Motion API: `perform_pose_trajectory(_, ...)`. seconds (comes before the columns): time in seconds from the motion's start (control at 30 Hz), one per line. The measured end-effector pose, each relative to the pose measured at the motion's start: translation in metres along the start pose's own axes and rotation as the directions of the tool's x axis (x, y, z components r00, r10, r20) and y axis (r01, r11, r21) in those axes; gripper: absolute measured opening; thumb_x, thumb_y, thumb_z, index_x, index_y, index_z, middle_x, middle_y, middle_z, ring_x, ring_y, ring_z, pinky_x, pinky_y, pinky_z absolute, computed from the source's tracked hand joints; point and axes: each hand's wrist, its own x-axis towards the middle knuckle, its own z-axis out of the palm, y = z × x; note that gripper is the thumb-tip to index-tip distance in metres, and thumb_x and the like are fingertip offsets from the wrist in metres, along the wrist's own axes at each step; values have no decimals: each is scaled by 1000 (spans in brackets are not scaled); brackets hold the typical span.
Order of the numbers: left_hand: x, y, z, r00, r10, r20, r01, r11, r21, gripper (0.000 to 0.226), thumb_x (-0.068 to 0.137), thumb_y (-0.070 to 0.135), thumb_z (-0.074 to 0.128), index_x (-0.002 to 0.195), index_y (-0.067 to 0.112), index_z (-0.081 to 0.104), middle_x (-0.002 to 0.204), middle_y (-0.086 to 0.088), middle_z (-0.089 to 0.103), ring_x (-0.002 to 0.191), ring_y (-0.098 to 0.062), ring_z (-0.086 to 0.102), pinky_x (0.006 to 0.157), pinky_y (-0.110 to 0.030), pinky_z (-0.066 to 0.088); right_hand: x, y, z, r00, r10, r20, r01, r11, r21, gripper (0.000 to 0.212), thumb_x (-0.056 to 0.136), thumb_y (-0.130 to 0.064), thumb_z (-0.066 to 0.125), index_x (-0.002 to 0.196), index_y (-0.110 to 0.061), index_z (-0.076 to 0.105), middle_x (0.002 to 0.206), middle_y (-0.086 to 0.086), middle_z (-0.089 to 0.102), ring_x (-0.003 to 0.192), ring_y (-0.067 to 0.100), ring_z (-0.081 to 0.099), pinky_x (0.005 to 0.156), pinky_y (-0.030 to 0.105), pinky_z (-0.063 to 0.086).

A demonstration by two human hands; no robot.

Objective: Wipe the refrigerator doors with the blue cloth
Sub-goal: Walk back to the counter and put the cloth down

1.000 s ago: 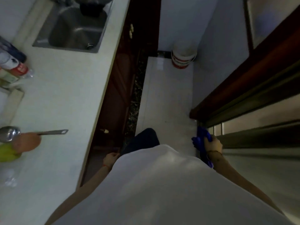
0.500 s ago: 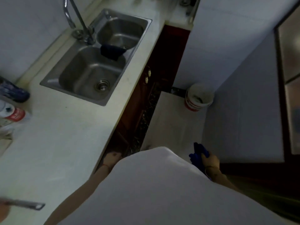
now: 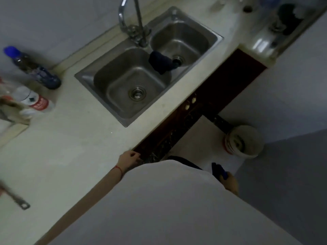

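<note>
The blue cloth (image 3: 219, 170) is bunched in my right hand (image 3: 230, 183), low at my right side beside my white shirt. Only part of that hand shows past the shirt. My left hand (image 3: 128, 159) hangs at the front edge of the pale countertop (image 3: 70, 147), fingers curled loosely, holding nothing. The refrigerator doors are out of view.
A steel double sink (image 3: 141, 76) with a tap (image 3: 134, 23) is set in the countertop; a dark cloth (image 3: 160, 61) lies over its divider. Bottles (image 3: 33, 68) stand at the left. A metal handle (image 3: 16, 200) lies at lower left. A white bucket (image 3: 243, 140) stands on the floor.
The view has swung away from the refrigerator toward the sink and countertop. My right hand with the blue cloth has come off the refrigerator door and dropped to my side.
</note>
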Motion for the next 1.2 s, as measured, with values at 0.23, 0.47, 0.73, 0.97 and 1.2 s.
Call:
perform_pose_trajectory(0.23, -16, 8, -9, 953, 24, -300, -67, 989, -132, 23, 96, 18, 56, 113, 11, 71, 116, -9, 73, 109, -27, 67, 88, -24, 42, 43, -168, -50, 828, -560, 27, 559, 823, -96, 19, 96, -21, 48, 99, -4, 56, 96, 21, 62, 79, 33, 59, 63, 30, 40)
perform_pose_trajectory(0.47, -42, -18, -41, 766, -129, -630, -25, 973, -229, 21, 92, 18, 59, 110, 13, 69, 107, -7, 72, 90, -25, 67, 79, -31, 49, -3, -306, -13, 334, -914, 232, 935, 291, -203, 34, 94, -20, 49, 124, -5, 54, 116, 16, 58, 105, 30, 54, 84, 25, 35)
perform_pose_trajectory(0.73, -66, -94, -80, 645, -197, -738, 176, 979, -107, 30, 91, 15, 58, 118, 7, 66, 111, -16, 68, 100, -38, 65, 83, -44, 52, -92, -410, 122, -78, -921, 382, 963, -169, -212, 36, 90, -12, 56, 125, -9, 54, 117, 14, 60, 104, 31, 57, 91, 42, 48)
perform_pose_trajectory(0.97, -61, -143, -97, 690, -175, -703, 254, 967, 9, 32, 84, 11, 62, 115, 5, 67, 107, -16, 70, 92, -39, 66, 73, -43, 54, -131, -432, 231, -50, -822, 568, 935, -239, -264, 34, 96, -15, 47, 129, -8, 50, 123, 16, 58, 109, 30, 55, 94, 38, 44)
perform_pose_trajectory(1.2, -51, -149, -96, 715, -260, -648, 303, 952, -48, 34, 89, 13, 55, 121, 6, 63, 120, -13, 65, 104, -38, 61, 81, -43, 49, -127, -411, 235, -10, -799, 601, 973, -148, -180, 52, 92, -50, 52, 131, -16, 49, 129, 7, 50, 115, 26, 45, 101, 40, 40)
